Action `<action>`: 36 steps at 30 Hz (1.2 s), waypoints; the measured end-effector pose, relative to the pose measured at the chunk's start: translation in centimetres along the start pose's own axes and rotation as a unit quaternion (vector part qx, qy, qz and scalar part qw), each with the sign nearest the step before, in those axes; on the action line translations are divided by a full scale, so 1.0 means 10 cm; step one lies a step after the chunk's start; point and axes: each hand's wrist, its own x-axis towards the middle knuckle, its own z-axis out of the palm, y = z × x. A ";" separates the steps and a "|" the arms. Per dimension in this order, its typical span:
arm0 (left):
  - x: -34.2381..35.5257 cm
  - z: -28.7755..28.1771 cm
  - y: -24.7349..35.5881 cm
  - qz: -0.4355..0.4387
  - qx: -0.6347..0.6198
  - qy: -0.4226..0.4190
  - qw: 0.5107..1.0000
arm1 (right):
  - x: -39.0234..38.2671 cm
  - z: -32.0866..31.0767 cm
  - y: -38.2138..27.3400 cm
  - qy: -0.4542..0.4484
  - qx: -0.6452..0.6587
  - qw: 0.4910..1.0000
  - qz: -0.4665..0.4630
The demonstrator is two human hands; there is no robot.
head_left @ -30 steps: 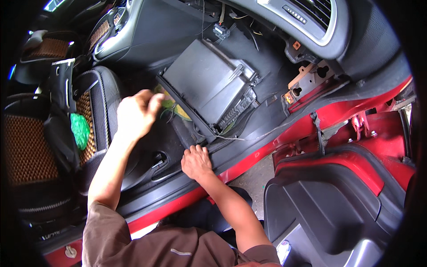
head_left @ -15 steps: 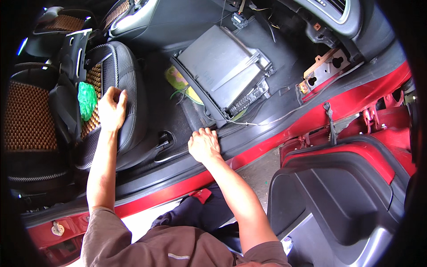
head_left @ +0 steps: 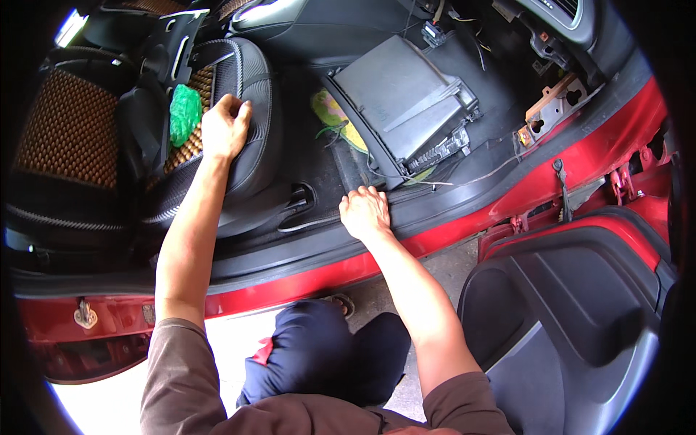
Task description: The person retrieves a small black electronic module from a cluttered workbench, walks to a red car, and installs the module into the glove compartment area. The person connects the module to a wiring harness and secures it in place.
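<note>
My left hand [head_left: 228, 129] rests on the side of the black car seat [head_left: 254, 119], its fingers curled in and the thumb beside them. Whatever lies inside those fingers, if anything, is hidden. Just left of it, on the seat's wooden bead cover [head_left: 190, 148], lies a crumpled green plastic bag [head_left: 185, 114]. My right hand [head_left: 366, 212] has its fingers bent over the inner edge of the black door sill [head_left: 319, 243]. Beyond that hand, a large black plastic housing [head_left: 395, 94] sits tilted on the footwell floor, not touching it.
A green and yellow mat [head_left: 330, 109] shows beneath the housing. A thin wire [head_left: 478, 177] runs along the sill to a bare metal bracket [head_left: 554, 109]. At the right, the car door [head_left: 573, 290] stands open. A connector [head_left: 433, 33] hangs at the back.
The whole view has shifted, so the car interior sits higher and further right, and more of my legs shows. Both hands keep their places on the seat and the sill.
</note>
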 end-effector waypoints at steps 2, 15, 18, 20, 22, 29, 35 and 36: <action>-0.03 -0.06 0.08 0.006 -0.001 -0.009 1.000 | 0.03 0.00 0.00 -0.045 0.007 0.999 0.023; -3.49 -1.73 -0.03 -0.051 -0.048 -0.172 0.983 | 0.00 0.08 0.07 0.020 0.006 1.000 -0.019; -4.63 -2.29 -0.38 -0.223 0.047 -0.245 0.942 | 0.00 0.06 0.06 -0.002 -0.016 1.000 -0.001; -5.18 -2.69 -0.54 -0.267 0.113 -0.353 0.890 | 0.01 0.05 0.03 -0.007 -0.033 0.999 0.000; -5.53 -2.99 -0.56 -0.259 0.188 -0.482 0.816 | 0.01 0.05 0.00 -0.005 -0.061 0.998 -0.009; -5.51 -3.42 0.25 -0.336 0.112 -0.501 0.790 | 0.05 0.09 0.04 0.011 -0.046 0.999 -0.021; -5.52 -3.44 0.52 -0.421 -0.026 -0.477 0.771 | 0.03 0.11 0.06 0.005 -0.057 0.998 -0.017; -5.57 -3.41 0.56 -0.475 -0.110 -0.427 0.762 | 0.02 0.11 0.06 0.008 -0.049 0.999 -0.016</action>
